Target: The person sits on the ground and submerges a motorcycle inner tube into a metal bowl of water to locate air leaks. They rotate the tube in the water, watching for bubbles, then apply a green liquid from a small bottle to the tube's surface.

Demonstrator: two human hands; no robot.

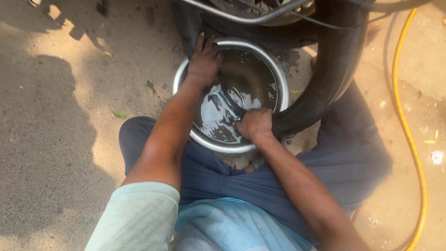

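Black rubber inner tube [325, 88] is looping out of the steel basin [223, 147] of murky water, a stretch of it being pushed under. Left hand [203, 62] is pressing it at the far rim; right hand [253, 124] is clenching it near the front. Checking looks midway, though glare hides most of the submerged part. No packages or labels are showing; a yellow hose [409, 135] is trailing along the ground at right.
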